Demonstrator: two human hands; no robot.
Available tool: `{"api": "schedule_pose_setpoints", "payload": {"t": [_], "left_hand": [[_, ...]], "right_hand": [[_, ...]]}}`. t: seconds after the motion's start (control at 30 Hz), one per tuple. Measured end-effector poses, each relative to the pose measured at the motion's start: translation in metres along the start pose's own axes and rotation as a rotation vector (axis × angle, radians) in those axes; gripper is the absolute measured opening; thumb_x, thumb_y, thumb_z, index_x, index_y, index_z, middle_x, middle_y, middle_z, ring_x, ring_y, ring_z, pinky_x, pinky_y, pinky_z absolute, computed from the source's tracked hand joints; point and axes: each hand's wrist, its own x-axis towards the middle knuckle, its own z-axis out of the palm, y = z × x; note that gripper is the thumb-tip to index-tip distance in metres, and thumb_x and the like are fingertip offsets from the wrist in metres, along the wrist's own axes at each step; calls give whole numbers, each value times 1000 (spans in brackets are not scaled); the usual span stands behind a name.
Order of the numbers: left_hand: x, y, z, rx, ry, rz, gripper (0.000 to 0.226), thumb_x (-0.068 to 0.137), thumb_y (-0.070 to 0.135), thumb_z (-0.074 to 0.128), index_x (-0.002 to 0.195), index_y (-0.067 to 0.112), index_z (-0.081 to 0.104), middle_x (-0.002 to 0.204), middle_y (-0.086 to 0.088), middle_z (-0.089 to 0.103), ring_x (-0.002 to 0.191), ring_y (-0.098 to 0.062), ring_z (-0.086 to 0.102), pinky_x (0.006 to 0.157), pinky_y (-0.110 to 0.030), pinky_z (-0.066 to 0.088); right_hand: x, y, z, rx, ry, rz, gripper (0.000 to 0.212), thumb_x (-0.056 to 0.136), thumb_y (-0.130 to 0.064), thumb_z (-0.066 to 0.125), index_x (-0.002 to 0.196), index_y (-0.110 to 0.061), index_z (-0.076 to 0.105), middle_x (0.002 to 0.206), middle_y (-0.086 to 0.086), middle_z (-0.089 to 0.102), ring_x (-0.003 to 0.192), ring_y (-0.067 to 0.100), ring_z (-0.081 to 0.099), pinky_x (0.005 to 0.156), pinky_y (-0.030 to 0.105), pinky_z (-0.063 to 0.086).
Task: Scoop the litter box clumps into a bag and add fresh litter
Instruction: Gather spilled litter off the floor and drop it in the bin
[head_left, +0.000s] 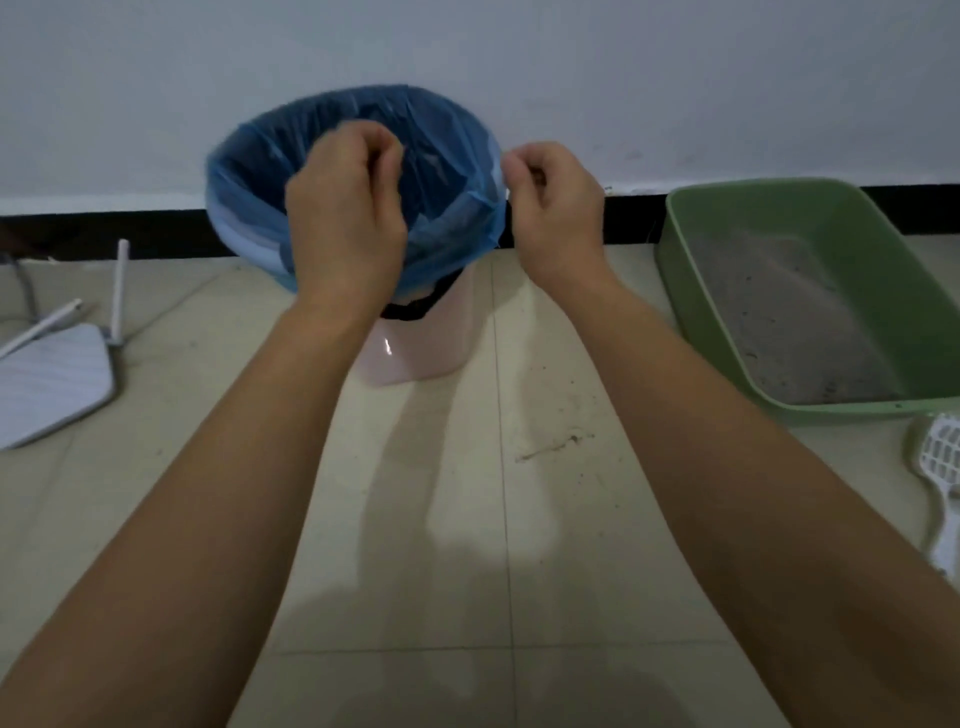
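Biggest risk rn: the blue bin liner (447, 156) slips off the rim of the pink bin (421, 343) once heavy clumps drop in. On the near side, under my hands, I can't see how far it's folded over, so I can't vouch for it there. If it sags, clumps land between liner and bin, and I'm fishing them out by hand. Second risk: I tug too hard w/ both pinches and the thin plastic tears at the edge. Third: the bin looks light and sits tipped toward me in this view, so a pull could rock it.

My left hand (345, 218) is over the bin mouth, roughly 12 o'clock from me, knuckles up, fingers curled w/ thumb and forefinger pressed together; looks like they're nipping liner plastic, tho the blur makes that a guess. My right hand (553, 208) sits at the bin's right rim, about 1 o'clock, same curled fist, thumb against forefinger, pinching at the liner edge or just beside it. Can't tell for sure. Both forearms straight out, wrists slightly bent down.

Green litter box (810, 296) w/ grey litter (789, 317) is at 2 o'clock, untouched. White scoop (943, 483) lies on the floor just near of it, at 3 o'clock. No fresh litter supply in sight.
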Motion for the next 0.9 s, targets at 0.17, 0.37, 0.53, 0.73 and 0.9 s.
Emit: {"api": "schedule_pose_setpoints", "payload": {"t": [0.17, 0.37, 0.53, 0.73, 0.9], "left_hand": [[36, -51, -23, 363, -375, -165, 24, 93, 5, 51, 109, 13, 68, 107, -11, 68, 106, -30, 62, 90, -35, 45], [20, -56, -24, 343, -263, -295, 31, 96, 38, 58, 100, 10, 72, 90, -7, 73, 90, -23, 66, 80, -34, 48], [20, -55, -22, 278, -310, -354, 47, 91, 3, 54, 136, 16, 55, 123, -6, 67, 119, -23, 58, 101, -35, 45], [11, -54, -14, 293, -249, -250, 39, 92, 0, 49, 127, 9, 64, 139, -11, 55, 130, -27, 49, 108, -38, 40], [-13, -21, 0, 85, -86, 31, 39, 86, 4, 46, 121, 7, 63, 124, -8, 62, 118, -24, 53, 101, -27, 37]], "right_hand": [[26, -33, 28, -425, -389, -200, 25, 100, -14, 49, 113, -15, 70, 113, 1, 70, 105, 19, 63, 94, 33, 50], [21, -24, 33, -353, -347, -207, 27, 101, -31, 53, 85, -15, 68, 81, -5, 64, 75, 10, 56, 71, 26, 44], [11, -23, 22, -275, -306, -192, 28, 100, -12, 50, 122, -14, 67, 121, -1, 68, 111, 12, 61, 100, 25, 47], [2, -13, 1, -129, -234, -170, 37, 102, -21, 50, 136, -10, 57, 123, 1, 65, 113, 10, 59, 99, 26, 48], [-23, 18, -30, -115, -248, -12, 44, 102, -21, 51, 146, -17, 46, 123, -6, 61, 109, 5, 57, 97, 27, 50]]}}
